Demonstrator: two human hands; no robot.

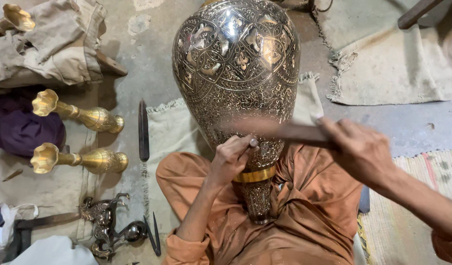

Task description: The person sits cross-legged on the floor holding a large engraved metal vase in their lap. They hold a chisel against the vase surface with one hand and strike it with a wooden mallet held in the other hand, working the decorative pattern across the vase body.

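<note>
Against the big engraved brass vase [235, 68], left hand [231, 159] pinches a small metal punch [253, 143]; right hand [361, 149] grips a blurred wooden mallet [280, 130].

Large engraved brass vase [235, 73] lying tilted across lap, neck toward person; small chisel [253, 143] pressed against shoulder; blurred hammer [284, 131] above.

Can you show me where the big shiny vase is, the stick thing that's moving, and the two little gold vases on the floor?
big engraved vase [235, 64], head view, on its wide patterned belly.
blurred wooden stick [289, 131], head view, on its shaft near the right hand [358, 147].
upper small gold vase [91, 117], head view, on its body.
lower small gold vase [96, 159], head view, on its body.
</note>
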